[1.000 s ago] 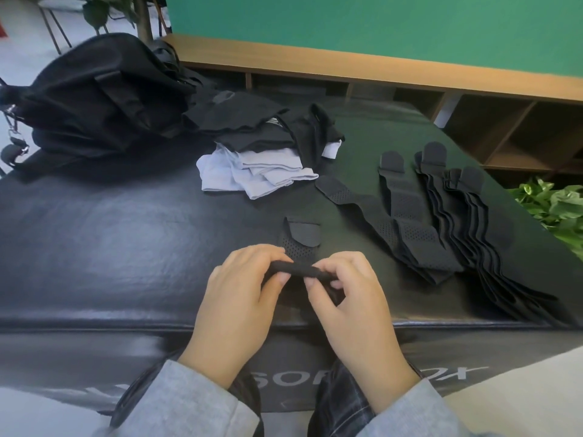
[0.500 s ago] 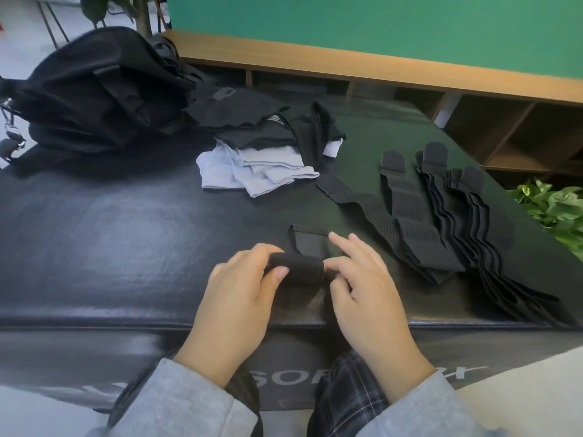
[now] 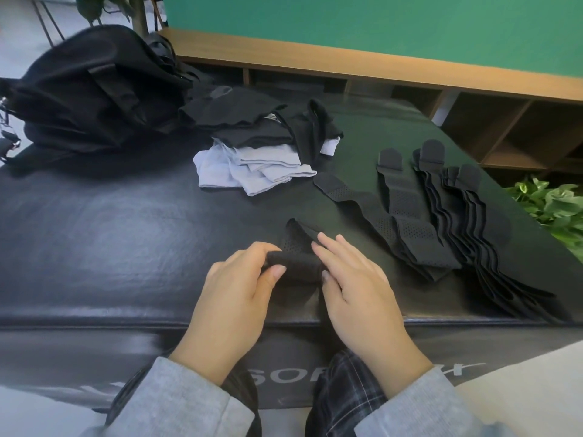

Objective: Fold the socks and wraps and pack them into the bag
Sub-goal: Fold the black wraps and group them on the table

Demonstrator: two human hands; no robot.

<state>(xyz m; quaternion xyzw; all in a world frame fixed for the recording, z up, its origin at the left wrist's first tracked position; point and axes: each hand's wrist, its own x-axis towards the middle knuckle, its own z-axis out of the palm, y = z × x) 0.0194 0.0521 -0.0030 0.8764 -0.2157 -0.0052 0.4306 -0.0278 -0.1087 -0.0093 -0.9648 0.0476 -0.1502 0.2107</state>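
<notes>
Left hand [image 3: 235,298]: fingers curled round the rolled wrap [image 3: 295,265].
Right hand [image 3: 356,288]: fingers straight, resting on the wrap's end.
Bag [image 3: 91,93]: far left on worktop [image 3: 110,247].

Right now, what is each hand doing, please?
Left hand: fingers curled round the rolled black wrap, gripping it.
Right hand: open, straight fingers resting against the roll's other end.

I'm seeing matt perforated cloth in the rolled wrap [image 3: 291,268]; under the grip, the padded table [image 3: 110,247] is showing glossy, faintly grained black leatherette.
</notes>
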